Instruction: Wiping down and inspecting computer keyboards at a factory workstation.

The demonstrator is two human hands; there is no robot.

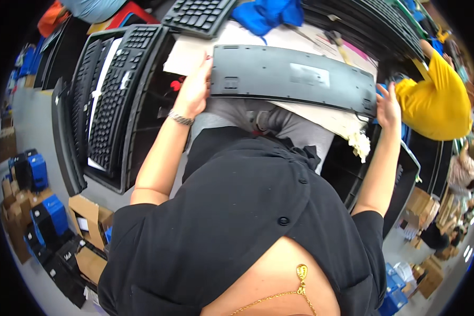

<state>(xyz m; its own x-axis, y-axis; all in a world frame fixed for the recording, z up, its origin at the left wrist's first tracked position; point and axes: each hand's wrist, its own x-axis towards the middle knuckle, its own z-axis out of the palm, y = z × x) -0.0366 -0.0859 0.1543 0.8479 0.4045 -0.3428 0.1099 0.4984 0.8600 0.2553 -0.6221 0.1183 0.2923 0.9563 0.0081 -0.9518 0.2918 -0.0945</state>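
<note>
A dark grey computer keyboard point(258, 79) is held up between my two hands with its underside toward me. Small feet, screws and a pale label point(309, 75) show on that underside. My left hand point(196, 87) grips its left end, with a metal band on the wrist. At the other end, my right hand point(388, 107) closes on the edge, thumb and fingers around it. The keyboard's keys face away and are hidden. Below it lies a pale work surface point(321, 117), partly covered by the keyboard.
To the left, a black tray point(125, 176) holds several keyboards point(113, 110). Another keyboard point(195, 16) lies at the back beside a blue cloth point(268, 16). Crumpled white material point(359, 143) hangs near my right forearm. A person in a yellow top point(437, 100) works at right. Cartons point(89, 218) stand lower left.
</note>
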